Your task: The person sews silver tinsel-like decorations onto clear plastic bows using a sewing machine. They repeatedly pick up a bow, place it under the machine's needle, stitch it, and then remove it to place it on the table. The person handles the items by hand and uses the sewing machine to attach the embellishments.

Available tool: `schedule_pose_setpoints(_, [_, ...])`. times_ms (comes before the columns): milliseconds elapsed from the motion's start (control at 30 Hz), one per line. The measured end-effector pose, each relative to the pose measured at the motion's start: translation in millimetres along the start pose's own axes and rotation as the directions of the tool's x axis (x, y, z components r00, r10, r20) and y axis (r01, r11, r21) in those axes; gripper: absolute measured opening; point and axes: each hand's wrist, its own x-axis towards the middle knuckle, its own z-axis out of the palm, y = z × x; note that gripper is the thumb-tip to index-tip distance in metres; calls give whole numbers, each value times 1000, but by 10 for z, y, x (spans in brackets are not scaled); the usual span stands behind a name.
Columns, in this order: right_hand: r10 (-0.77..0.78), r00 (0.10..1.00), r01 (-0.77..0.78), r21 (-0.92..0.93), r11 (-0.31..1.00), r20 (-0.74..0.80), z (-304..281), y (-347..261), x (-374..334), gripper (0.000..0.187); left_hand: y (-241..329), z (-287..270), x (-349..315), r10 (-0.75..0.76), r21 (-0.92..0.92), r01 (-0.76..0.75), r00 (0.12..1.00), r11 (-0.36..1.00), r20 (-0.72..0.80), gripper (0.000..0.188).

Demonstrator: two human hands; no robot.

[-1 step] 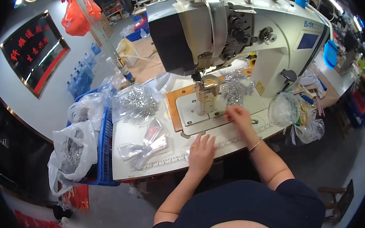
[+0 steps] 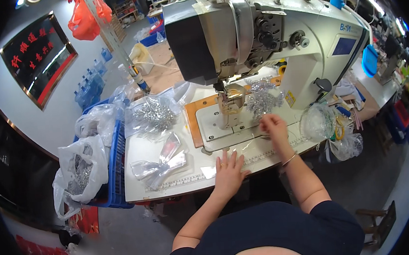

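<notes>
My left hand lies palm down near the table's front edge, fingers spread over the ruler tape. A shiny clear strip shows beside its fingertips. My right hand is closed in a pinch just in front of a heap of silver sparkly trim on the machine bed; what it pinches cannot be made out. The sewing machine stands between and beyond my hands, its presser foot over the metal plate. Left of it are clear shiny plastic pieces and a bag of silver trim.
A blue crate with a white plastic bag stands against the table's left side. To the right are a clear bag of thread-like material and yellow-handled scissors. A wooden stool is at the lower right.
My right hand has drawn slightly right and nearer to me, away from the silver heap. My left hand has shifted a little to the right.
</notes>
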Motion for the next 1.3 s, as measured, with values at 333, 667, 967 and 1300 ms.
schedule_pose_setpoints(333, [-203,957,289,-684,670,206,-437,-224,964,45,300,2,110,-102,-22,106,984,994,147,86])
schedule_pose_setpoints(667, [-654,755,507,-670,542,43,-519,-420,845,30,24,38,63,89,-260,-92,996,961,-24,35])
schedule_pose_setpoints(967, [-590,789,600,-425,678,173,-312,-704,60,28,-155,73,249,479,-257,-484,874,837,-85,19])
schedule_pose_setpoints(1300, [-187,937,199,-11,980,293,-243,-500,-279,30,131,1,269,507,-16,-512,854,859,-115,11])
